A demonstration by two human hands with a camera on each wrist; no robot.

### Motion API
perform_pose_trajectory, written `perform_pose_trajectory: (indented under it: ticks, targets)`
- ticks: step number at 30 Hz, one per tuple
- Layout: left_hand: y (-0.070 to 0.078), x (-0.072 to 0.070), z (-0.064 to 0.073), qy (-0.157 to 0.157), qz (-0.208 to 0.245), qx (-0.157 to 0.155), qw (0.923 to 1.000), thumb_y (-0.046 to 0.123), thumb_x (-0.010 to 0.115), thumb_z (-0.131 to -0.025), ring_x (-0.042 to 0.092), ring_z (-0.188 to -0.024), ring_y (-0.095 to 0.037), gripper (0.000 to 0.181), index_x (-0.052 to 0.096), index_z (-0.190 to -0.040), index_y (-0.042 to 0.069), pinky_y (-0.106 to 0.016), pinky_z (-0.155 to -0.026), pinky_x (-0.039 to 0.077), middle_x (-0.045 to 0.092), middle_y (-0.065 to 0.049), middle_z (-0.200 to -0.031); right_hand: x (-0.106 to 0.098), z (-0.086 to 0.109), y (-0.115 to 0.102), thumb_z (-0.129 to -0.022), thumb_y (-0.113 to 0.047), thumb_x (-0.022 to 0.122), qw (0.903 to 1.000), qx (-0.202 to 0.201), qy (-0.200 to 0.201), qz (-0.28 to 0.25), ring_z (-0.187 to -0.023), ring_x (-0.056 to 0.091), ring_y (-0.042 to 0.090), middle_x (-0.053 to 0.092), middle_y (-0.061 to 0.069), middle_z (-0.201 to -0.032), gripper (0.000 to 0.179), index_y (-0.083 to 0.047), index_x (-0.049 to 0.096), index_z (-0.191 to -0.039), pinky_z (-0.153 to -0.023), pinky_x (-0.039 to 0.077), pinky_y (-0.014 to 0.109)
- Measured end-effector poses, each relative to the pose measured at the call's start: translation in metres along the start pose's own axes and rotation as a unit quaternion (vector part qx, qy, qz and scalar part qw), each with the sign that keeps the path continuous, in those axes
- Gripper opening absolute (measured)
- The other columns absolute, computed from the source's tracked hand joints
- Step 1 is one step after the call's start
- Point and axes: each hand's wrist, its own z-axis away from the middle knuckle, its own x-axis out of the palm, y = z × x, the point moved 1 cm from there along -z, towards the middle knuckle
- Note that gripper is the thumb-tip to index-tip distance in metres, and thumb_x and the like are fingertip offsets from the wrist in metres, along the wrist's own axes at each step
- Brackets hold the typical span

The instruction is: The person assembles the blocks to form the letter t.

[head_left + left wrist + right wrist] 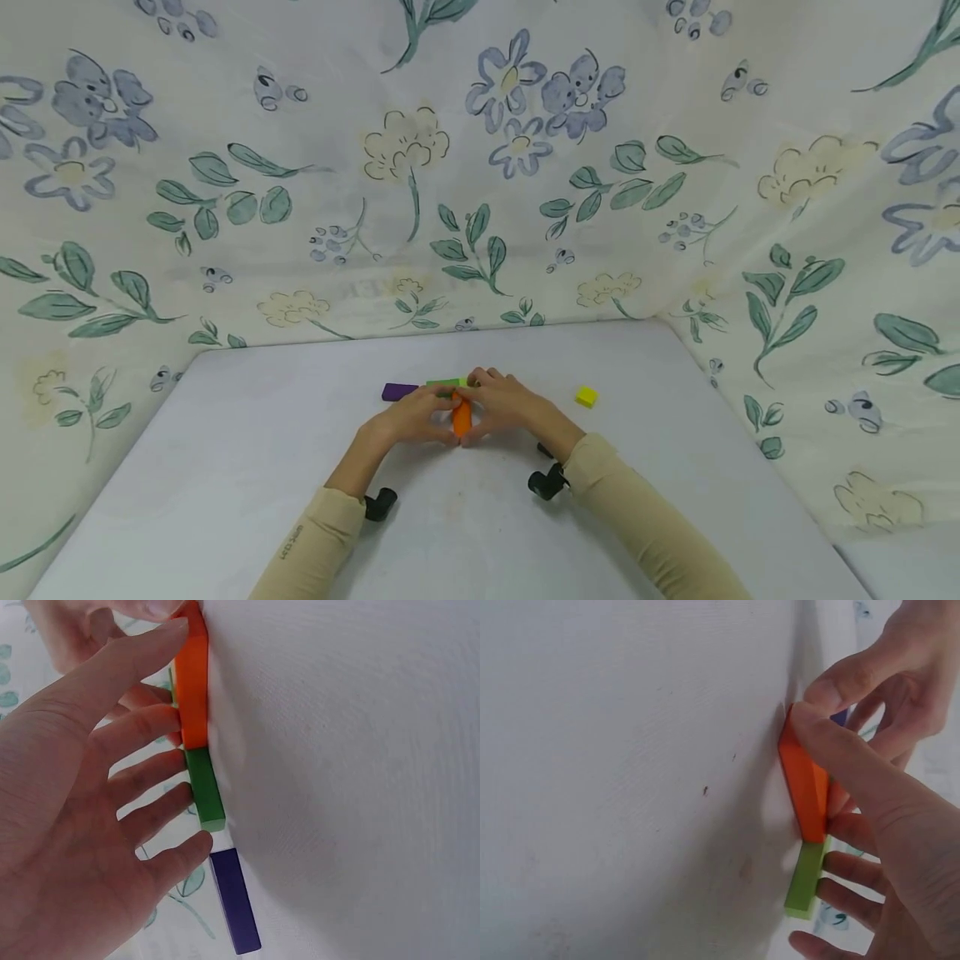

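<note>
White tabletop (465,533) stretches beneath a person's left hand (415,416) and right hand (507,403), which together pinch an orange block (462,419) between them. Just beyond the grip lie a green block (203,784) and a light-green block (805,877); farther left rests a purple block (399,392), and well apart to the right, a yellow block (587,397). Floral cloth (345,158) rises behind and at both sides.
</note>
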Motion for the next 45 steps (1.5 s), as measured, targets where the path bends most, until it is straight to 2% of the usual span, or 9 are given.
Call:
perform_pose_trajectory:
  ticks: [11, 16, 34, 45]
  targets:
    - [-0.005, -0.001, 0.000, 0.020, -0.002, 0.036, 0.9991, 0.035, 0.080, -0.081, 0.039, -0.141, -0.036, 0.065, 0.059, -0.135, 0.006, -0.056, -0.114, 0.033, 0.043, -0.015, -0.152, -0.005, -0.003, -0.008, -0.075, -0.062, 0.075, 0.9990, 0.018, -0.022, 0.035, -0.126, 0.042, 0.025, 0.044, 0.003, -0.140, 0.085, -0.026, 0.046, -0.147, -0.108, 0.040, 0.054]
    - [-0.006, 0.001, 0.002, 0.022, 0.006, 0.045, 0.9987, 0.033, 0.079, -0.082, 0.038, -0.141, -0.038, 0.064, 0.058, -0.135, 0.005, -0.056, -0.113, 0.034, 0.041, -0.016, -0.153, -0.003, -0.007, -0.008, -0.074, -0.063, 0.075, 0.9979, 0.023, -0.029, 0.054, -0.124, 0.044, 0.025, 0.046, 0.003, -0.139, 0.087, -0.028, 0.046, -0.148, -0.105, 0.042, 0.051]
    - [-0.006, 0.003, 0.003, 0.027, 0.010, 0.052, 0.9982, 0.033, 0.077, -0.084, 0.036, -0.142, -0.039, 0.064, 0.056, -0.138, 0.004, -0.058, -0.113, 0.033, 0.040, -0.017, -0.154, -0.004, -0.008, -0.012, -0.074, -0.062, 0.076, 0.9971, 0.030, -0.034, 0.062, -0.123, 0.044, 0.025, 0.047, 0.003, -0.138, 0.085, -0.027, 0.048, -0.145, -0.106, 0.041, 0.056]
    - [-0.004, 0.004, 0.005, 0.029, 0.015, 0.044, 0.9985, 0.032, 0.076, -0.086, 0.036, -0.142, -0.041, 0.064, 0.054, -0.140, 0.005, -0.059, -0.112, 0.034, 0.037, -0.018, -0.155, -0.003, -0.008, -0.012, -0.075, -0.060, 0.076, 0.9968, 0.038, -0.040, 0.058, -0.126, 0.044, 0.024, 0.045, 0.003, -0.140, 0.085, -0.028, 0.045, -0.148, -0.109, 0.039, 0.057]
